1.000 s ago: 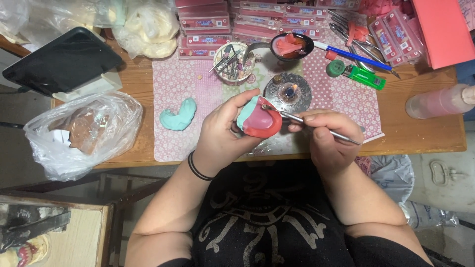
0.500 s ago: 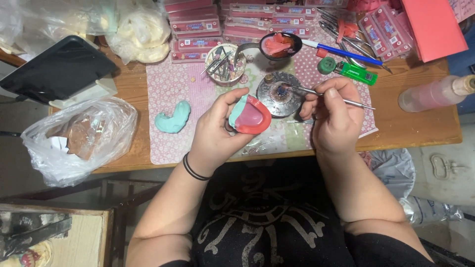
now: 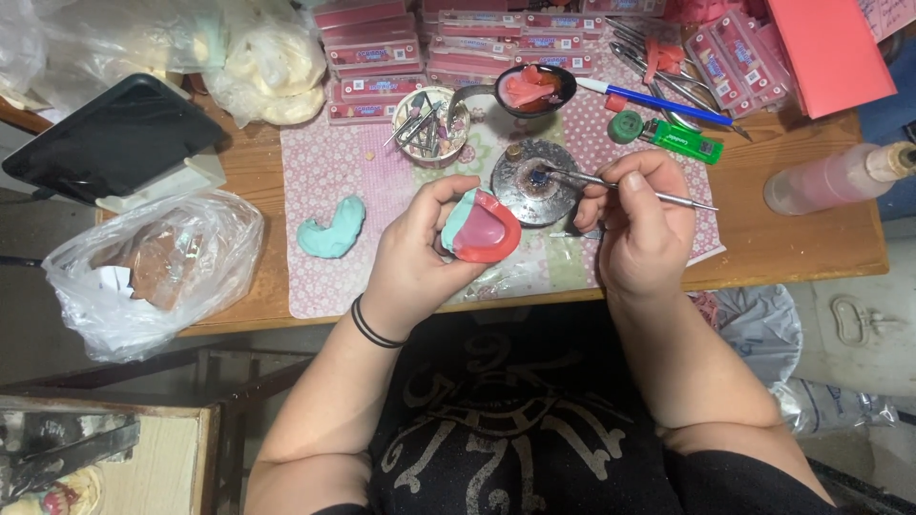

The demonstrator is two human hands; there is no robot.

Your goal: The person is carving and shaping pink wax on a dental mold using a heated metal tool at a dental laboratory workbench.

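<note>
The left hand (image 3: 415, 262) held a small mould (image 3: 480, 227) that was teal outside and red-pink inside. Its fingers were curled around the mould, with the thumb on top. The mould was up off the table (image 3: 801, 250), just above the flowery pink mat (image 3: 329, 167).

The right hand (image 3: 641, 229) pinched a thin metal tool (image 3: 620, 187). The tool's tip pointed to 9 o'clock and sat over a round metal burner (image 3: 530, 181). The burner was at 1 o'clock from the mould, very near it.

At 12 o'clock from the burner lay a black spoon with red wax (image 3: 530, 88) in it. At 10 o'clock from the burner stood a little tin full of tools (image 3: 429, 122). A green lighter (image 3: 682, 140) lay at 2 o'clock from the burner. A second teal piece (image 3: 332, 229) lay on the mat at 9 o'clock from the left hand. Further out at 9 o'clock sat a clear plastic bag (image 3: 153, 272), and a pink bottle (image 3: 830, 178) lay at 3 o'clock from the right hand
</note>
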